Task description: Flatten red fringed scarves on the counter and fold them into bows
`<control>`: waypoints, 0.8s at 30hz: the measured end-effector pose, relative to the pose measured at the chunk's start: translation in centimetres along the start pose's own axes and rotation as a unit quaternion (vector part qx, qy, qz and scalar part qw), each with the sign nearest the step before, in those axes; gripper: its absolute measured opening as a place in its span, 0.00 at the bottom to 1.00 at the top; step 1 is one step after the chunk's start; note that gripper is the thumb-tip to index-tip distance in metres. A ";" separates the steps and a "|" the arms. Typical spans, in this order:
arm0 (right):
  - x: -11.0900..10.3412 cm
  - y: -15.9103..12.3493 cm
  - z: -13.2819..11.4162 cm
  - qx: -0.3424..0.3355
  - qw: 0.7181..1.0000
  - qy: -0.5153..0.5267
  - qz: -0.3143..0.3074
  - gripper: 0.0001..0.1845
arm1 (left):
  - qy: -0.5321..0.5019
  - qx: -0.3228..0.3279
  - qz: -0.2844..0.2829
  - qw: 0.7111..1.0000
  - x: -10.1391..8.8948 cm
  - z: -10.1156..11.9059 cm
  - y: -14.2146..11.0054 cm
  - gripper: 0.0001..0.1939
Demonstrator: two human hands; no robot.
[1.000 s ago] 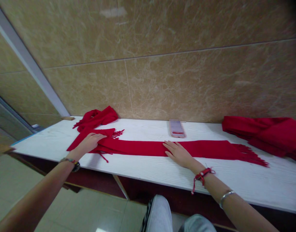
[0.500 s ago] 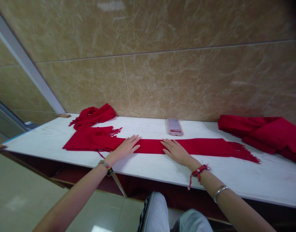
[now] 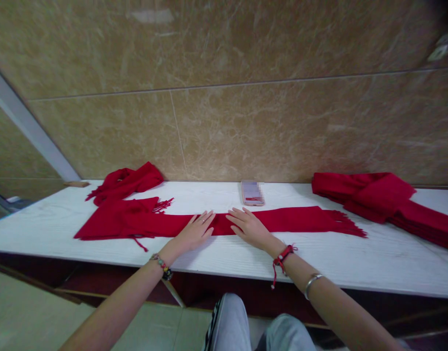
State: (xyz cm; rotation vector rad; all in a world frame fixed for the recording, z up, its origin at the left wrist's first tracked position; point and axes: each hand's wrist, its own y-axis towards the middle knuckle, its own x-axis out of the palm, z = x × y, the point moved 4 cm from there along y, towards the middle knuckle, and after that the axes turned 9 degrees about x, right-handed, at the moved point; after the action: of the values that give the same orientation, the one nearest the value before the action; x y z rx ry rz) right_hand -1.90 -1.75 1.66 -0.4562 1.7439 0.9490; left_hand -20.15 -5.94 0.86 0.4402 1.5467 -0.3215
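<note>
A long red scarf (image 3: 297,219) with fringed ends lies stretched along the white table (image 3: 224,253). Its left end is folded back into a wider patch (image 3: 110,223). My left hand (image 3: 193,231) rests flat on the scarf's middle, fingers spread. My right hand (image 3: 250,226) lies flat on the scarf just to the right, fingers spread, almost touching the left. Neither hand grips anything.
A bunched red scarf (image 3: 126,179) sits at the back left against the marble wall. A pile of folded red scarves (image 3: 385,200) lies at the right. A phone (image 3: 252,192) lies behind the scarf near the wall. My knees (image 3: 260,326) show below the table's front edge.
My left hand left the folded left end and slid right along the scarf to its middle, beside my right hand. The right hand stayed on the scarf. The view shifted right.
</note>
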 end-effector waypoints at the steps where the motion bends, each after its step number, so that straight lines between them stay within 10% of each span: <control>1: 0.1 0.0 -0.3 -0.011 1.000 0.002 -0.011 0.22 | -0.005 0.003 0.007 1.000 0.2 0.5 0.4 0.27; 14: 1.2 -0.3 -0.4 -0.028 0.996 -0.012 -0.090 0.25 | 0.090 -0.146 0.049 0.984 0.3 -6.8 -6.8 0.24; 24: 0.6 1.7 -2.7 -0.021 0.995 0.031 -0.087 0.28 | 0.111 -0.187 0.077 0.973 -0.3 -6.3 -7.6 0.22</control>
State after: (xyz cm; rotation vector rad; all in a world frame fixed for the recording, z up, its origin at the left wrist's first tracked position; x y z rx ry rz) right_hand -4.94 -2.69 2.11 -0.6600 1.7116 0.8554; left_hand -29.29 -9.72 0.85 0.3032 1.7335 0.1468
